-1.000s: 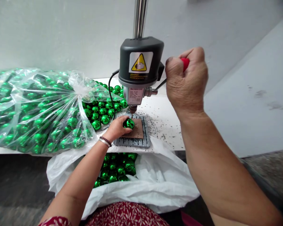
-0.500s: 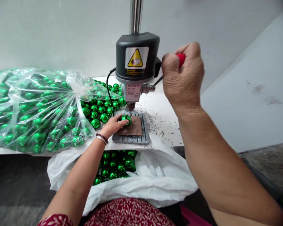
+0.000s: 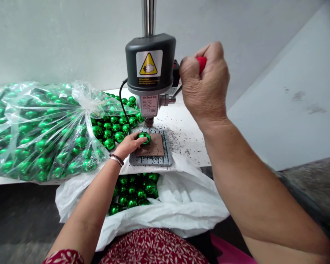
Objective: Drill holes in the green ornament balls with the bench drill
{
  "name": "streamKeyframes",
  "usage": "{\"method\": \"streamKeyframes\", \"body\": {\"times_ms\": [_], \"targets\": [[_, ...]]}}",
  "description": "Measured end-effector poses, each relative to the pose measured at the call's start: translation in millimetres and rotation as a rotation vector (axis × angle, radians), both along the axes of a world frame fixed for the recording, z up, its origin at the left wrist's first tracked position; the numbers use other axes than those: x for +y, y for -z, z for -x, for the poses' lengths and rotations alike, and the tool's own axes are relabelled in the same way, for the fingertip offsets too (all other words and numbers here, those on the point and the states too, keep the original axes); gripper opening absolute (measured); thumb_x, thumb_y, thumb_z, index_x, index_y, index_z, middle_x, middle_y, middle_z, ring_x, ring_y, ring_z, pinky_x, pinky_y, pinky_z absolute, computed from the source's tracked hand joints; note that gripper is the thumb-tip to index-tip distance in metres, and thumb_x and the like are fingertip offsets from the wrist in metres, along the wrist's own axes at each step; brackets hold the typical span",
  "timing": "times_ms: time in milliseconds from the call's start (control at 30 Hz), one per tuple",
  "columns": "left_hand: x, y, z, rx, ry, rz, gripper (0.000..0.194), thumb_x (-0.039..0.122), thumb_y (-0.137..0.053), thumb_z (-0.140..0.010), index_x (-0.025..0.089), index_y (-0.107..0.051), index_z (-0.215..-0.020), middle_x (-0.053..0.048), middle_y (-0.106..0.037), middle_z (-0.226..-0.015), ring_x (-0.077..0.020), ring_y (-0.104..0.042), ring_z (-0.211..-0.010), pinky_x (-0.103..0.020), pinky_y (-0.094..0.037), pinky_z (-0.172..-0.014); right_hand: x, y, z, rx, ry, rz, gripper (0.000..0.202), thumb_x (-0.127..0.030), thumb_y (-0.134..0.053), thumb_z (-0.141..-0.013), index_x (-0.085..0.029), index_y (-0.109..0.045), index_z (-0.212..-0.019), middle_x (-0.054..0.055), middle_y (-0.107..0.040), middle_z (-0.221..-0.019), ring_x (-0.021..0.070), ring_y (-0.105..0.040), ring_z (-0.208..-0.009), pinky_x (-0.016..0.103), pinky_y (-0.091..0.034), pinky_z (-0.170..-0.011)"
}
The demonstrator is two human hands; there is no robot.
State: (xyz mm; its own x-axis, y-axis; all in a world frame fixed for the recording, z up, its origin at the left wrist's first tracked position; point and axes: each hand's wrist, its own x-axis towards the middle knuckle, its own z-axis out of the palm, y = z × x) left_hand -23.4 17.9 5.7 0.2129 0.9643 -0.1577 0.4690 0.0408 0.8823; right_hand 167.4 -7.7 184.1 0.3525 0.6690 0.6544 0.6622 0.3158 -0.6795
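Note:
My left hand point(image 3: 130, 143) grips a shiny green ball point(image 3: 144, 138) between thumb and fingers, over a brown square board point(image 3: 155, 146) on the drill's grey base point(image 3: 167, 160). Directly above the ball is the chuck of a small bench drill point(image 3: 150, 64); its thin bit comes down at the ball, and whether it is inside cannot be made out. My right hand point(image 3: 206, 82) is wrapped round the red knob point(image 3: 201, 65) of the drill's lever, to the right of the drill head.
A clear plastic bag point(image 3: 41, 135) full of green balls lies on the white table point(image 3: 191, 128) at left, with loose balls beside it. Dark shavings are scattered right of the base. Below the table edge, a white sack point(image 3: 181, 194) holds several green balls. A black cable hangs left of the drill.
The view has shifted slightly, so the drill and both hands appear a little further left. My left hand still holds the ball and my right hand the lever knob.

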Motion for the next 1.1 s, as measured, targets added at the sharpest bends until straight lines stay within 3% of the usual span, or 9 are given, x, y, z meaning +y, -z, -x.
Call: {"method": "streamKeyframes", "body": {"times_ms": [233,400,600,833,967,1100], "targets": [[-1.7,-5.4,-2.5,0.001,-0.058,0.041,0.070,0.050,-0.065,-0.078,0.013,-0.057,-0.137,0.002,-0.062,-0.067,-0.0115,-0.052,-0.060,-0.024,-0.042,-0.061,1.3,-1.3,-0.5,-0.002,0.011,0.024,0.027,-0.024,-0.051,-0.090,-0.022,-0.029,-0.075,-0.006,-0.035,-0.070,0.0079,-0.029,-0.065,0.023,-0.028,-0.073],[-2.5,-3.1,-0.6,0.055,-0.008,-0.010,0.059,0.049,-0.063,-0.080,0.017,-0.063,-0.129,0.002,-0.063,-0.069,-0.0122,-0.053,-0.061,-0.024,-0.043,-0.061,1.9,-1.5,-0.6,0.010,-0.002,0.023,0.025,-0.024,-0.050,-0.090,-0.021,-0.029,-0.076,-0.006,-0.034,-0.070,0.0073,-0.028,-0.065,0.022,-0.026,-0.072],[-9.2,-6.8,-6.1,0.155,0.054,-0.137,0.058,0.046,-0.068,-0.076,0.020,-0.065,-0.127,-0.002,-0.072,-0.101,-0.0182,-0.064,-0.088,-0.028,-0.049,-0.083,-1.9,-1.9,1.5,0.037,-0.016,0.034,0.026,-0.022,-0.050,-0.090,-0.021,-0.029,-0.076,-0.007,-0.033,-0.069,0.0066,-0.028,-0.065,0.022,-0.026,-0.072],[-19.1,-12.4,-21.4,0.260,0.047,-0.237,0.057,0.035,-0.073,-0.073,0.018,-0.066,-0.126,-0.004,-0.073,-0.109,-0.0199,-0.065,-0.092,-0.028,-0.049,-0.087,1.2,0.2,-1.0,0.041,-0.023,-0.008,0.025,-0.024,-0.053,-0.091,-0.020,-0.033,-0.077,-0.007,-0.036,-0.068,0.0066,-0.031,-0.065,0.022,-0.029,-0.072],[-19.4,-10.1,-21.6,0.226,0.038,-0.208,0.055,0.036,-0.073,-0.073,0.018,-0.067,-0.125,-0.002,-0.074,-0.099,-0.0189,-0.064,-0.088,-0.027,-0.050,-0.083,0.1,5.6,-3.2,0.017,-0.030,-0.039,0.020,-0.024,-0.054,-0.090,-0.019,-0.037,-0.079,-0.007,-0.038,-0.069,0.0045,-0.031,-0.065,0.021,-0.032,-0.072],[-19.3,-6.9,-21.5,0.226,0.027,-0.215,0.058,0.035,-0.074,-0.073,0.019,-0.065,-0.127,-0.002,-0.074,-0.102,-0.0191,-0.065,-0.089,-0.028,-0.050,-0.085,-3.2,19.5,-5.1,-0.036,-0.028,-0.127,0.016,-0.028,-0.051,-0.089,-0.018,-0.040,-0.083,-0.006,-0.040,-0.070,0.0037,-0.033,-0.064,0.021,-0.037,-0.071]]}}
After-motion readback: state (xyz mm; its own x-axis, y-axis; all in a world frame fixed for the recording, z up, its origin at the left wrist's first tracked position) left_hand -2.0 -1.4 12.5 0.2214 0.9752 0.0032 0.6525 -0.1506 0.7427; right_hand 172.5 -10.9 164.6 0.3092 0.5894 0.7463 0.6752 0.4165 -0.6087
